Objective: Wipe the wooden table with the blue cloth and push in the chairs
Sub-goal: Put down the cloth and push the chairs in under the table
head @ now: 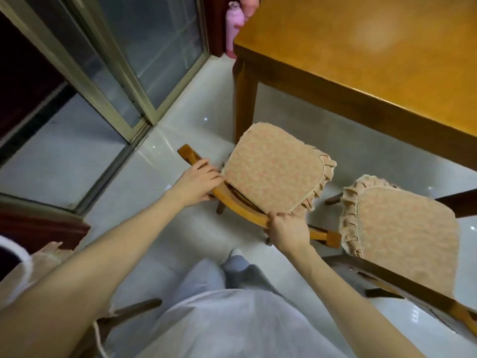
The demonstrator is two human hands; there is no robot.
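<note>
A wooden chair (240,208) with a pink frilled cushion (273,171) stands on the floor just off the near corner of the wooden table (361,47). My left hand (198,183) grips the left part of its curved backrest. My right hand (287,232) grips the right part of the same backrest. A second cushioned chair (402,228) stands to the right, its seat partly under the table edge. No blue cloth is in view.
Sliding glass doors (116,73) run along the left. A pink bottle (235,29) stands past the table's far corner. Another chair (124,313) is at my lower left. The floor is glossy white tile (180,140).
</note>
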